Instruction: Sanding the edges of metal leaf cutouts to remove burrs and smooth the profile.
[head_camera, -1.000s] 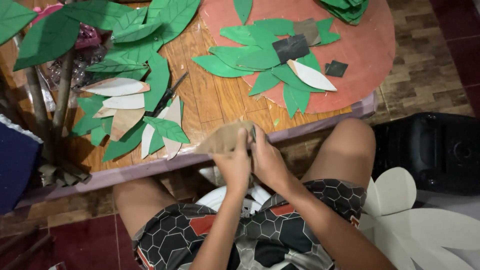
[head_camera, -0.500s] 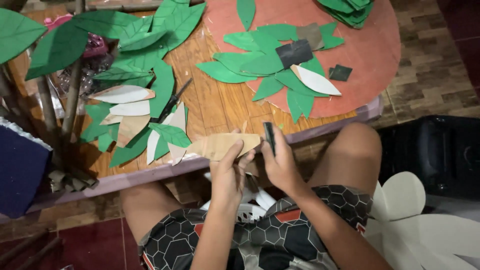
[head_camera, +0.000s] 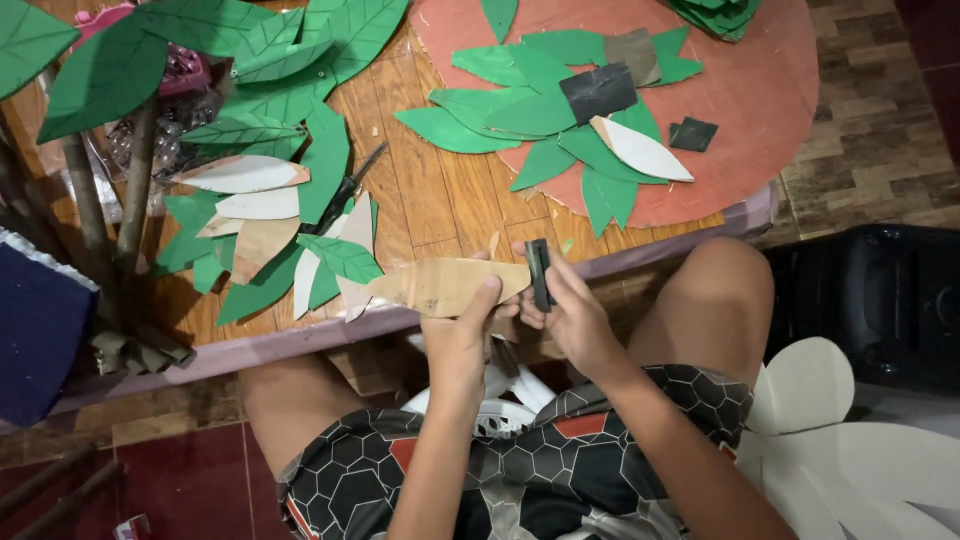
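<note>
Cardboard leaf (head_camera: 445, 286): brown, leaf-shaped, lying level over the near edge of the low table (head_camera: 640, 252), just above the person's lap; its pointed tips run left and right
Left hand (head_camera: 462, 335): closed on the cardboard leaf, thumb on top near the right end, fingers curled underneath; a firm pinch, not a loose rest
Right hand (head_camera: 572, 312): closed around a small dark block (head_camera: 540, 272), held upright between thumb and fingers; the block stands just beside the right tip of the leaf; whether the two touch I cannot tell
Around the hands: a fan of green paper leaves (head_camera: 545, 120) spread on a reddish round board (head_camera: 760, 90) beyond the right hand; one white leaf (head_camera: 640, 148) among them, a dark rectangular piece (head_camera: 598, 92) lying on top, and a smaller dark square (head_camera: 692, 133) off to the side
Left side of table: more green and white leaves (head_camera: 270, 215) heaped together; dark scissors (head_camera: 345, 190) lying among them; brown stick-like stems (head_camera: 105, 200) carrying big green leaves (head_camera: 110, 70)
In the way: nothing covers the leaf except the left thumb; the pile at the left lies near the leaf's left tip
Floor at right: white petal-shaped cut-outs (head_camera: 850, 440) beside the knee; a black case (head_camera: 880, 300) behind them
Pose: both forearms rise from the lap and meet at the table edge; wrists close together, the person seated with knees apart
</note>
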